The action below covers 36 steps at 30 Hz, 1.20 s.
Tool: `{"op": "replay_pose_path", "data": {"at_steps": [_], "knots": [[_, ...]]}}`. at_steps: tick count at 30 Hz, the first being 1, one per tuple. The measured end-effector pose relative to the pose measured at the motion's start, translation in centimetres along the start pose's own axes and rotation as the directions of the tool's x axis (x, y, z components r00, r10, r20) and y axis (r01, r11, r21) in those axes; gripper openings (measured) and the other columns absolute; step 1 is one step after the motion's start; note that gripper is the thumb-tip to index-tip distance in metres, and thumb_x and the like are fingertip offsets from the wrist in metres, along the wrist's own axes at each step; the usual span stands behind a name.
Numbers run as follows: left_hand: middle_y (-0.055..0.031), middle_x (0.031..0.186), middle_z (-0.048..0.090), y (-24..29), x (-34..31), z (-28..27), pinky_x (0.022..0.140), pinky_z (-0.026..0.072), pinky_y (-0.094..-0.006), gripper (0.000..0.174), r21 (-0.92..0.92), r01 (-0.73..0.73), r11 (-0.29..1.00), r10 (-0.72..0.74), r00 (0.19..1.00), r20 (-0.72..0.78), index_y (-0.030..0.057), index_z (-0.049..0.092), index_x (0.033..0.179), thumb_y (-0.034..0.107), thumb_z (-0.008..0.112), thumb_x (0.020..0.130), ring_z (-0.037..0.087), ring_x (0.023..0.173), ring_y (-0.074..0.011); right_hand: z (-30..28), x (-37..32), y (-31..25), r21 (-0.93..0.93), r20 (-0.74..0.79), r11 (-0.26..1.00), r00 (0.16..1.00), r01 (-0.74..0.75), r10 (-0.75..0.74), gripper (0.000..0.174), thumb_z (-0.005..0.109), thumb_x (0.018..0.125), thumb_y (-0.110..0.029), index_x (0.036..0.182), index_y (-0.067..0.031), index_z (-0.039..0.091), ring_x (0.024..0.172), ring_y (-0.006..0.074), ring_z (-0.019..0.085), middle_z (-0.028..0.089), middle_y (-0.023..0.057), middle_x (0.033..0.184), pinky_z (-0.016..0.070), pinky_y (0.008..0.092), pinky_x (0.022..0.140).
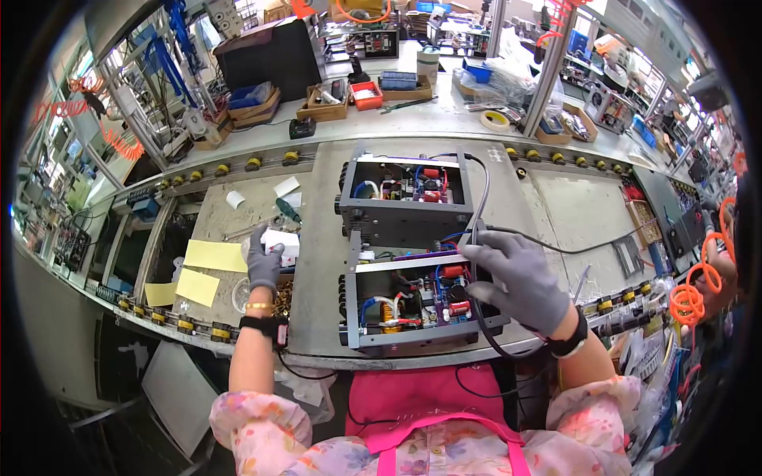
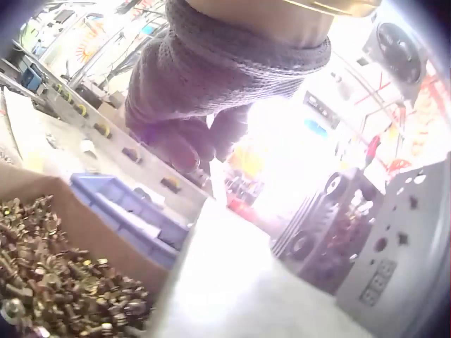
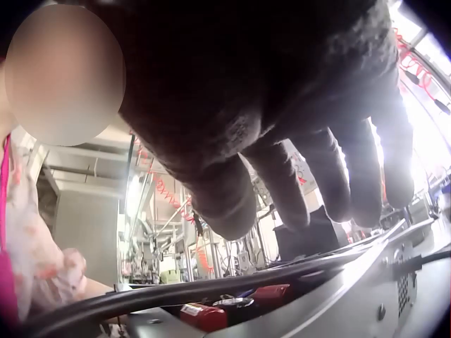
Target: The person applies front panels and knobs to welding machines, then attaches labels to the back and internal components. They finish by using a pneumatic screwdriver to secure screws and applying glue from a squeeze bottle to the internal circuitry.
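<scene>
Two dark grey metal chassis with exposed circuit boards stand in the middle of the bench: a far chassis [image 1: 409,194] and a near chassis [image 1: 413,305]. My gloved right hand [image 1: 520,278] hovers over the right end of the near chassis, its fingers [image 3: 328,179] straight and spread. A thick black cable [image 3: 211,290] runs beneath it, across the chassis top. At the left, my gloved left hand [image 1: 262,262] is beside a small white box [image 1: 283,244], thumb and fingers apart; in the left wrist view its fingers reach down past the white box [image 2: 232,282].
A cardboard bin of brass-coloured screws [image 2: 63,274] and a blue tray [image 2: 127,215] lie near the left hand. Yellow paper sheets [image 1: 214,255] and a green-handled screwdriver [image 1: 288,209] are on the left. Roller rails [image 1: 254,164] border the bench; an orange coiled hose [image 1: 690,301] hangs at right.
</scene>
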<state>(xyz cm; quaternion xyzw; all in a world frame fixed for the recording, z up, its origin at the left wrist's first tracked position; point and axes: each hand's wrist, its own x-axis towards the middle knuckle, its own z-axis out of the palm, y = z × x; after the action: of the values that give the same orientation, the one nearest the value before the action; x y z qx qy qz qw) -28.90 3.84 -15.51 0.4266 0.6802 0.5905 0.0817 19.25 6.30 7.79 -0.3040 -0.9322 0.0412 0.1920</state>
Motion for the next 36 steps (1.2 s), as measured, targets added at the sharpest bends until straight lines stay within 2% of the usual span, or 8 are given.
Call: {"op": "replay_pose_path", "data": {"at_steps": [2, 11, 15, 20, 25, 28, 33, 36], "knots": [[-0.0068, 0.1, 0.059, 9.2, -2.2, -1.1, 0.062, 0.0508, -0.0248, 0.065, -0.186, 0.269, 0.945, -0.27, 0.963, 0.024, 0.0173, 0.042, 0.137, -0.011, 0.058, 0.08, 0.059, 0.077, -0.013, 1.0, 0.6, -0.9, -0.085, 0.019, 0.993, 0.997, 0.081, -0.08, 0.046, 0.07, 0.078, -0.031, 0.118, -0.0112, 0.059, 0.108, 0.0361, 0.054, 0.055, 0.0204, 0.122, 0.044, 0.0392, 0.09], [-0.007, 0.099, 0.06, 24.6, -12.7, -3.9, 0.063, 0.0533, -0.0253, 0.02, -0.436, 0.185, 0.881, -0.065, 0.959, 0.277, 0.001, 0.06, 0.107, 0.001, 0.059, 0.087, 0.059, 0.073, -0.0115, 2.6, 0.2, -2.7, -0.242, 0.193, 0.957, 0.958, -0.163, 0.212, 0.038, 0.061, 0.07, -0.002, 0.107, -0.0091, 0.061, 0.084, 0.0369, 0.059, 0.054, 0.0197, 0.094, 0.0508, 0.043, 0.071], [-0.0054, 0.097, 0.061, 27.7, -17.2, -3.4, 0.073, 0.0515, -0.0254, 0.017, -0.45, 0.271, 0.851, -0.079, 0.913, 0.4, 0.0009, 0.062, 0.1, -0.003, 0.062, 0.083, 0.058, 0.086, -0.0113, 4.4, 0.5, 0.3, 0.158, 0.12, 0.981, 0.989, -0.108, 0.09, 0.042, 0.057, 0.068, 0.003, 0.108, -0.009, 0.06, 0.079, 0.0362, 0.059, 0.056, 0.0202, 0.089, 0.0499, 0.0411, 0.068], [-0.0052, 0.102, 0.061, 28.2, -21.0, -1.4, 0.088, 0.0455, -0.0259, 0.03, -0.447, 0.326, 0.833, -0.042, 0.842, 0.537, 0.0006, 0.061, 0.108, -0.005, 0.066, 0.08, 0.057, 0.098, -0.0122, 0.5, 2.1, 1.8, 0.566, -0.223, 0.824, 0.961, -0.007, 0.162, 0.034, 0.06, 0.071, 0.002, 0.103, -0.0062, 0.066, 0.063, 0.0084, 0.05, 0.056, 0.002, 0.08, 0.0446, 0.0246, 0.059], [-0.0072, 0.113, 0.057, 29.1, -22.8, -0.3, 0.092, 0.0448, -0.0278, 0.047, -0.465, 0.346, 0.815, -0.045, 0.838, 0.544, 0.0028, 0.048, 0.124, -0.002, 0.066, 0.081, 0.056, 0.105, -0.0142, -2.9, -2.1, 11.0, -0.006, -0.154, 0.963, 0.952, -0.269, 0.265, 0.02, 0.063, 0.071, -0.003, 0.089, -0.006, 0.07, 0.073, 0.0223, 0.06, 0.061, 0.01, 0.088, 0.0499, 0.033, 0.068], [-0.0081, 0.118, 0.053, 28.9, -23.0, 0.2, 0.093, 0.045, -0.0288, 0.054, -0.432, 0.223, 0.874, 0.046, 0.847, 0.529, 0.0041, 0.04, 0.13, -0.001, 0.065, 0.082, 0.054, 0.109, -0.0148, -4.0, -4.8, 8.7, -0.607, 0.143, 0.725, 0.853, -0.325, 0.502, 0.016, 0.071, 0.067, -0.009, 0.082, -0.0087, 0.072, 0.088, 0.0294, 0.061, 0.061, 0.0119, 0.092, 0.0488, 0.0409, 0.078], [-0.0079, 0.119, 0.051, 29.1, -23.5, 1.4, 0.094, 0.0452, -0.03, 0.049, -0.386, 0.173, 0.906, 0.087, 0.816, 0.571, 0.0035, 0.041, 0.126, -0.002, 0.064, 0.083, 0.054, 0.11, -0.0159, -3.3, -4.6, -1.5, 0.331, -0.105, 0.927, 0.983, 0.177, -0.15, 0.025, 0.066, 0.072, 0.002, 0.095, -0.007, 0.068, 0.09, 0.0299, 0.063, 0.065, 0.0111, 0.097, 0.0526, 0.0358, 0.075], [-0.0118, 0.115, 0.058, 30.0, -24.2, 2.1, 0.088, 0.0504, -0.0295, 0.043, -0.432, 0.138, 0.891, 0.135, 0.829, 0.543, 0.001, 0.044, 0.122, -0.001, 0.064, 0.084, 0.061, 0.107, -0.0181, -0.2, -5.3, -5.5, 0.337, -0.099, 0.884, 0.946, 0.324, -0.309, 0.028, 0.071, 0.078, -0.021, 0.102, -0.0081, 0.065, 0.089, 0.0268, 0.062, 0.064, 0.0084, 0.098, 0.0491, 0.0367, 0.076]]}}
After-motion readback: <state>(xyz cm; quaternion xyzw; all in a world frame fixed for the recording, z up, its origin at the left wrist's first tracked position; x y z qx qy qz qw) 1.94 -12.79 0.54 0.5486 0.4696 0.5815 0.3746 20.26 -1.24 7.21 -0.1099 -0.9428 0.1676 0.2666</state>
